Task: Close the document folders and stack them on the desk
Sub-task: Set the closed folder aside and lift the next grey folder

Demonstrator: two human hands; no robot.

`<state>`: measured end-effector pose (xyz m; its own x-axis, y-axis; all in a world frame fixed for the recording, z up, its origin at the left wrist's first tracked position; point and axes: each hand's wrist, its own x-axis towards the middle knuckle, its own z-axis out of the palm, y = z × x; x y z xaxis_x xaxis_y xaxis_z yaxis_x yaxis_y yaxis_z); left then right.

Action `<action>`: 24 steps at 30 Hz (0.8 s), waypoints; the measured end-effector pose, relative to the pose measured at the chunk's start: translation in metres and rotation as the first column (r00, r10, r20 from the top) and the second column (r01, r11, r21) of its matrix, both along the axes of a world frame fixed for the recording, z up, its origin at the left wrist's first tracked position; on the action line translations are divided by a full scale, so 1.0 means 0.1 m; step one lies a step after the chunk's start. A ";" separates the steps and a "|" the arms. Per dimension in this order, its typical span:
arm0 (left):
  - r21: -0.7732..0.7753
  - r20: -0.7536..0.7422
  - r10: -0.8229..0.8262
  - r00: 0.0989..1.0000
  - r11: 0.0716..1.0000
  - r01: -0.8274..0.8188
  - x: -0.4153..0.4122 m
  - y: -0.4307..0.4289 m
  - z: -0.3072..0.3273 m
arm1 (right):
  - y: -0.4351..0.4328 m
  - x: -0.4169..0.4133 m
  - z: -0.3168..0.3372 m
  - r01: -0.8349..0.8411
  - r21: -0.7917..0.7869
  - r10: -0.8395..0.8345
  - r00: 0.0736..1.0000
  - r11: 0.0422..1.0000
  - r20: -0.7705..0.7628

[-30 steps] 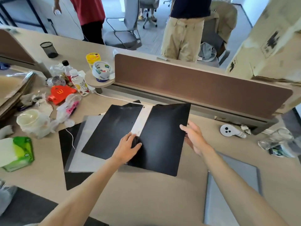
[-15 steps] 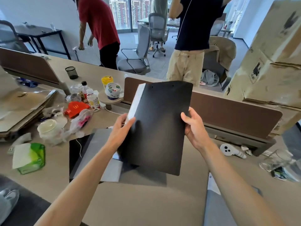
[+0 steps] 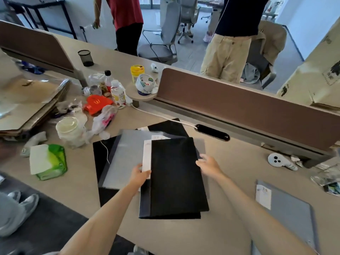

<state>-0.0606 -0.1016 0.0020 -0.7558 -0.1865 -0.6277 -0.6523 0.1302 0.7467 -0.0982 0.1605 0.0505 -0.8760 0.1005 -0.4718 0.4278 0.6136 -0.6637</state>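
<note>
A closed black folder (image 3: 176, 177) with a white spine label lies nearly flat in the middle of the desk (image 3: 230, 234), partly over other folders. My left hand (image 3: 140, 174) grips its spine edge on the left. My right hand (image 3: 208, 165) holds its right edge, fingers blurred. Under and to the left lies a grey folder (image 3: 127, 155) on top of an open black folder (image 3: 100, 153). Another black folder (image 3: 168, 128) shows behind. A separate grey folder (image 3: 287, 210) rests at the right near the desk's front edge.
Clutter fills the left of the desk: a green tissue pack (image 3: 48, 161), a plastic cup (image 3: 69, 130), bottles, a red box, flat cardboard (image 3: 27, 103). A brown divider (image 3: 239, 105) runs behind. Two people stand beyond it. A white device (image 3: 276, 160) lies at the right.
The black folder went from open on the desk to closed and raised upright, and now is lowered nearly flat over the other folders, both hands still on its edges.
</note>
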 end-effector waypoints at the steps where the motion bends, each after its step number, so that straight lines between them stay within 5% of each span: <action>1: -0.004 0.017 0.008 1.000 1.000 -0.008 0.03 -0.04 -0.07 | -0.01 0.07 -0.09 -0.009 0.021 0.008 0.999 1.000 0.046; 8: 0.069 0.063 -0.092 0.994 0.994 0.088 -0.02 -0.04 -0.11 | 0.02 0.49 -0.54 0.073 -0.015 -0.068 0.974 0.997 0.218; 15: 0.270 0.039 -0.119 0.992 0.957 0.104 -0.12 0.12 -0.12 | 0.02 0.78 -0.55 0.383 -0.153 -0.360 0.919 0.911 0.159; 20: 0.221 0.054 -0.151 0.987 0.966 0.136 -0.04 0.46 -0.14 | 0.37 1.11 -0.51 0.504 -0.179 -0.486 0.863 0.845 0.137; 24: 0.079 -0.020 -0.204 0.979 0.976 0.205 0.03 0.68 -0.09 | 0.65 1.29 -0.54 0.456 -0.208 -0.420 0.886 0.865 0.196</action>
<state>-0.0572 -0.0334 -0.0067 -0.7800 0.0232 -0.6253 -0.6093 0.1998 0.7674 0.0303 0.2256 -0.0033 -0.6913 0.3256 -0.6451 0.7138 0.1690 -0.6796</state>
